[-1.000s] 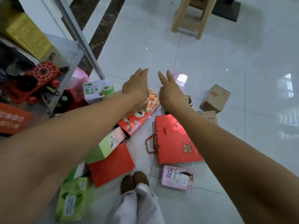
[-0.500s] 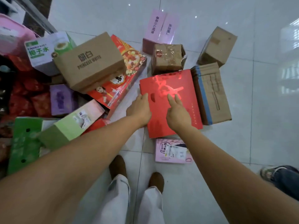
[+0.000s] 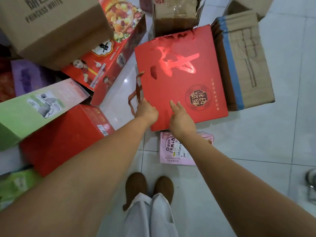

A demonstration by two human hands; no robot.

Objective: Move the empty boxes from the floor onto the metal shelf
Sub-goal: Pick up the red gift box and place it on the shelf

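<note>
A flat red gift box [image 3: 179, 74] with gold lettering and a red rope handle [image 3: 136, 94] lies on the white tiled floor in front of me. My left hand [image 3: 147, 112] curls over its near left edge, right beside the handle. My right hand [image 3: 181, 120] rests on the box's near edge, with straight fingers lying on the lid. Part of the red box lies over a small pink flat box [image 3: 172, 151]. The metal shelf is out of view.
Other boxes crowd around: a brown "Princess White" carton [image 3: 56, 28], a red snack box [image 3: 111, 62], a green-and-pink box [image 3: 34, 108], a red box [image 3: 65, 137], a taped carton [image 3: 174, 14], and a flattened carton with blue tape [image 3: 248, 62]. My shoes [image 3: 148, 187] stand below; another person's shoe [image 3: 311, 182] shows at the right edge.
The view has dropped closer to the floor. Both hands have slid from the middle of the red gift box to its near edge, and the left now curls over the edge by the handle.
</note>
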